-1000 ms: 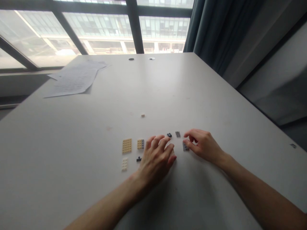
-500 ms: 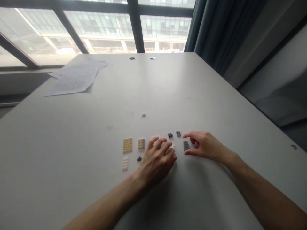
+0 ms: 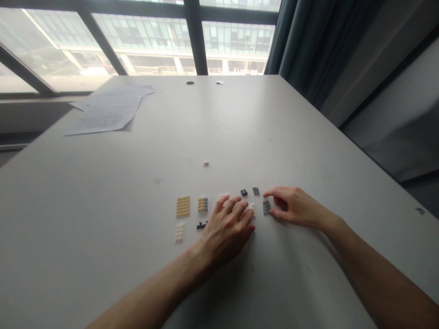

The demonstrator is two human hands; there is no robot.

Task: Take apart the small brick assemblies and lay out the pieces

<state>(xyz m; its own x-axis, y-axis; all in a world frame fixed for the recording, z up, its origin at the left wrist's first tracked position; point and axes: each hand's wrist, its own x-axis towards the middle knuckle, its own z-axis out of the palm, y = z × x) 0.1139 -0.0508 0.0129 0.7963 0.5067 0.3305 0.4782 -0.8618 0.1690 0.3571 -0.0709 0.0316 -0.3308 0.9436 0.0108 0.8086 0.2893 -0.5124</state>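
My left hand [image 3: 229,224] lies palm down over some white building bricks [image 3: 253,209], its fingers spread and bent; what is under the palm is hidden. Beside its wrist a black piece with small knobs [image 3: 201,225] is partly covered. My right hand [image 3: 291,205] rests on the table with thumb and index finger apart, next to a dark grey plate [image 3: 266,208]; the thumb tip is close to the plate's edge. Beyond the hands sit a small black brick [image 3: 243,193] and a small grey piece [image 3: 255,191].
Left of the hands are a tan plate [image 3: 183,206], a tan-and-grey block [image 3: 202,204] and a white plate [image 3: 179,232]. A tiny beige piece [image 3: 206,163] lies farther out. Paper sheets [image 3: 109,112] cover the far left of the white table [image 3: 103,205]; a window is behind.
My right thumb has moved up closer to the index finger. My left fingers have shifted slightly, and more of the black knobbed piece and the white bricks shows.
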